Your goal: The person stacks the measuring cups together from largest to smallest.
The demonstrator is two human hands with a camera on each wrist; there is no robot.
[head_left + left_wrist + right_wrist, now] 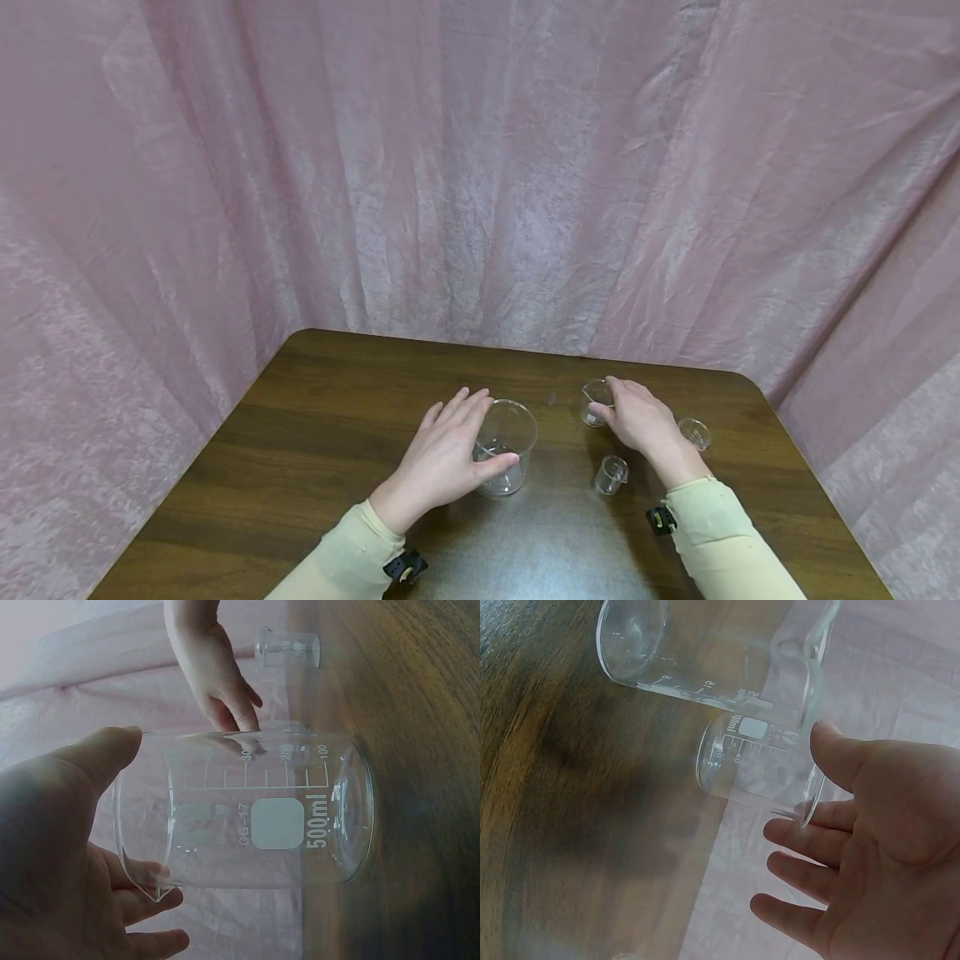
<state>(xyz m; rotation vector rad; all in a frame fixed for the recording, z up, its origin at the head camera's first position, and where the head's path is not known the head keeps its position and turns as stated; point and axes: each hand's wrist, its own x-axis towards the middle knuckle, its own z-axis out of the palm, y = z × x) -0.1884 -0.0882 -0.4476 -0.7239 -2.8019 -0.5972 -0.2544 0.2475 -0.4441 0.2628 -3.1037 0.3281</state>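
A large clear glass beaker [507, 429], marked 500ml in the left wrist view, stands upright on the table. Around its rim spreads my left hand [448, 458], thumb on the near side and fingers reaching past the left side, mostly straight. Farther back and to the right, a smaller glass beaker [769, 761] stands upright. My right hand [637, 414] is at its rim, with the thumb [834, 754] on one side and loosely extended fingers on the other. Whether the fingertips press on the glass of either beaker, I cannot tell.
A small glass beaker [611, 475] stands in front of my right hand. Another small glass vessel [695, 433] is to the right, beside the right wrist. The brown wooden table [315, 433] ends at a pink curtain [480, 183] behind and at the sides.
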